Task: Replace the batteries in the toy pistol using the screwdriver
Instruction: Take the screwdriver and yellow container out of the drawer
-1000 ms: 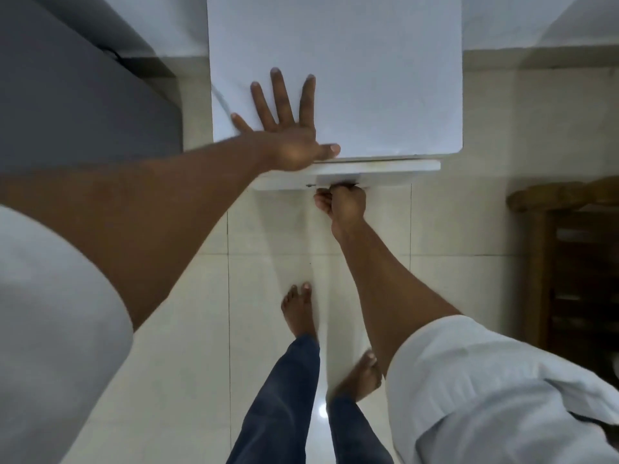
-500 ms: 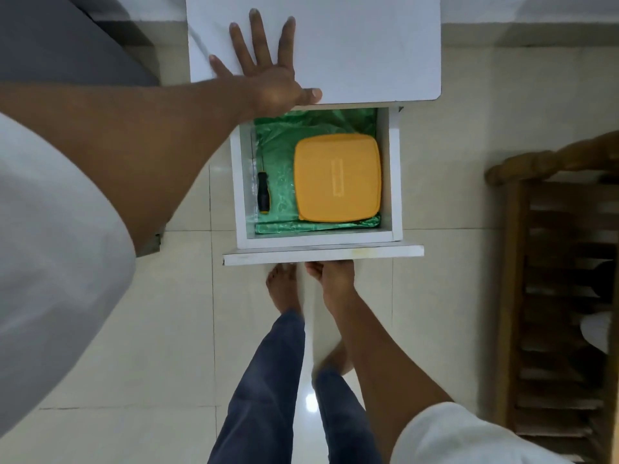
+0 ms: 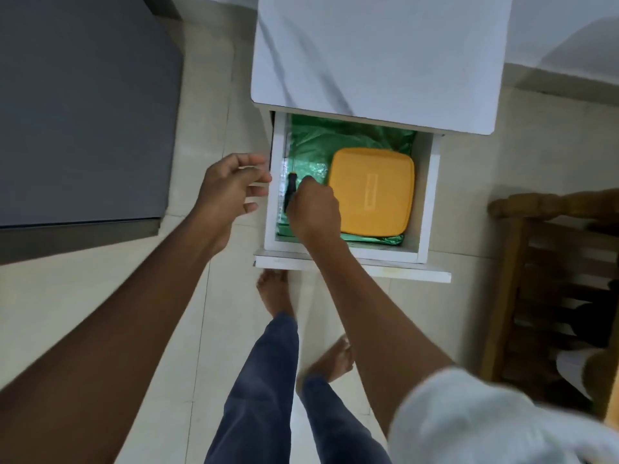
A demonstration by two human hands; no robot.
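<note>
Screwdriver (image 3: pixel 290 192): black handle with a yellow band at its far end, lying along left wall of open white drawer (image 3: pixel 426 195) on green liner (image 3: pixel 311 142), beside yellow box (image 3: pixel 371 190). Right hand (image 3: pixel 313 209) curled onto handle. Left hand (image 3: pixel 231 190) loosely curled, holding nothing, just outside drawer

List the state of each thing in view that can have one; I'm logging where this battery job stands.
drawer: pulled open
screwdriver: lying in the drawer at its left side, right hand on it
yellow box: lid on, lying flat on the green sheet
right hand: fingers curled around the screwdriver
left hand: loosely curled, holding nothing, beside the drawer
</note>
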